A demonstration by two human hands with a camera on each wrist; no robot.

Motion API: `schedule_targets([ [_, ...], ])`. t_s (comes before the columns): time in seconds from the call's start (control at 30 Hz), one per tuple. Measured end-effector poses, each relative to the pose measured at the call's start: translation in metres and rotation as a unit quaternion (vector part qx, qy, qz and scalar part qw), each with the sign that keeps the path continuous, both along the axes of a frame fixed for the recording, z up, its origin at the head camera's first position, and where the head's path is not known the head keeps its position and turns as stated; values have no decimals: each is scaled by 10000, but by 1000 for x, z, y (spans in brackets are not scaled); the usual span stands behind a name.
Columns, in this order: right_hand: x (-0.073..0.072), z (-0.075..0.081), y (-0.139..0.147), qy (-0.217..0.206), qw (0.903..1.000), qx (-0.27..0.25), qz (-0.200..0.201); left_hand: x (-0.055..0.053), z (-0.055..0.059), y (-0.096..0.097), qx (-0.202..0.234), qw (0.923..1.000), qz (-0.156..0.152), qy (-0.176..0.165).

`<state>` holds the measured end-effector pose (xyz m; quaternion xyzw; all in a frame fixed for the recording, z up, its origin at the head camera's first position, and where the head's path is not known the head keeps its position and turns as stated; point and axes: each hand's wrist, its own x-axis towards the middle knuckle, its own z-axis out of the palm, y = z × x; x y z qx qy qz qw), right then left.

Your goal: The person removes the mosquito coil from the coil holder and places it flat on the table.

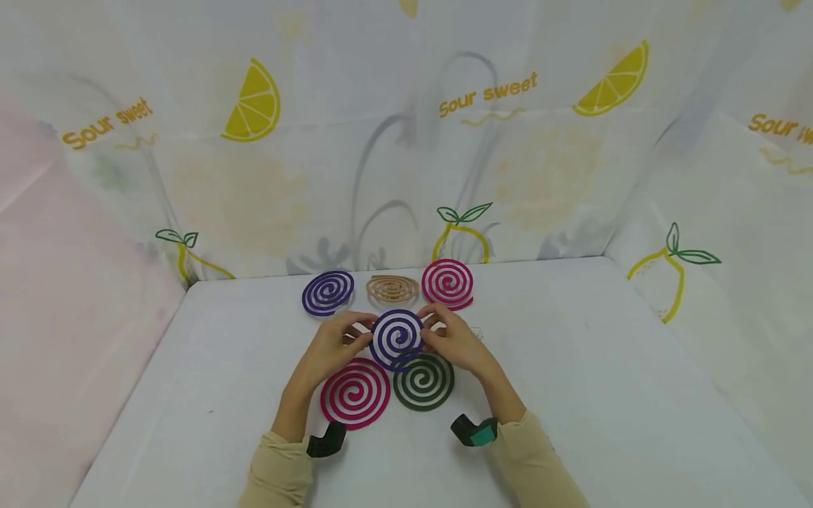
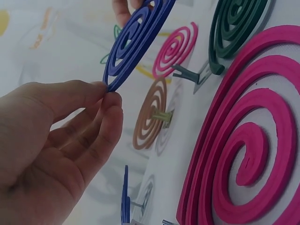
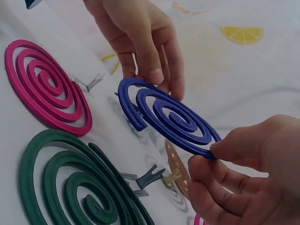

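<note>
A blue mosquito coil (image 1: 400, 336) is held up above the table between both hands. My left hand (image 1: 333, 346) pinches its left edge between thumb and fingers, as the left wrist view also shows. On the opposite edge, my right hand (image 1: 456, 342) pinches the coil with thumb and index finger. Below it lie a pink coil (image 1: 356, 391) and a green coil (image 1: 423, 381), side by side. Behind the hands, a small metal stand (image 3: 150, 177) with a forked top stands on the table. No coil sits on that stand.
Along the back stand another blue coil (image 1: 328, 291), a brown coil (image 1: 392, 288) and a second pink coil (image 1: 447, 283), propped on small stands. A white table (image 1: 635, 409) carries everything. Lemon-printed cloth (image 1: 356, 141) hangs behind it. Each wrist wears a dark camera mount (image 1: 327, 439).
</note>
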<state>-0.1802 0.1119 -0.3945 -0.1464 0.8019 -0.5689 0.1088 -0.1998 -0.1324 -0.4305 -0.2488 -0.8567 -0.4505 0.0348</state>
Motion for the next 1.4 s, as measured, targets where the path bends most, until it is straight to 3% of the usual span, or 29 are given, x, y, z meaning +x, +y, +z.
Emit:
schedule_targets([
  [0.33, 0, 2, 6, 137, 9992, 365, -20, 2, -3, 10, 62, 9996, 242, -104],
  [0.57, -15, -26, 13, 126, 9989, 443, -107, 4, -3, 14, -2, 9994, 344, -99],
  [0.63, -17, -28, 15, 169, 9987, 472, -112, 4, -3, 16, 40, 9993, 351, -87],
  [1.4, -15, -20, 29, 337, 9969, 708, -57, 8, -4, 32, 277, 9991, 283, -133],
])
